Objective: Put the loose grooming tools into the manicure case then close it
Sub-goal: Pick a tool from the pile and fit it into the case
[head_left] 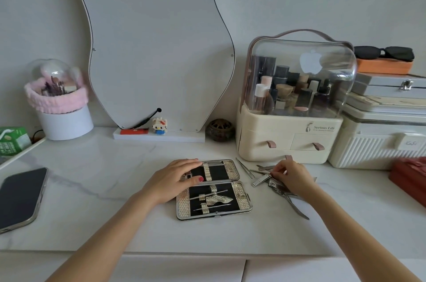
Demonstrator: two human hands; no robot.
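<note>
The manicure case (214, 189) lay open near the middle of the marble vanity top (92, 189), a few tools already strapped inside. The left hand (177, 180) rested flat on its left side, fingers extended, probably to steady it. Toward the right edge, the right hand (292, 178) pinched at the pile of loose grooming tools (280, 187), beside a nail clipper (260, 181) and tweezers (245, 168); which tool it held could not be told.

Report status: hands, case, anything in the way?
Left hand flat on open manicure case, steadying. Right hand pinching a tool in the loose tools pile. Case part filled. Nothing blocking.
</note>
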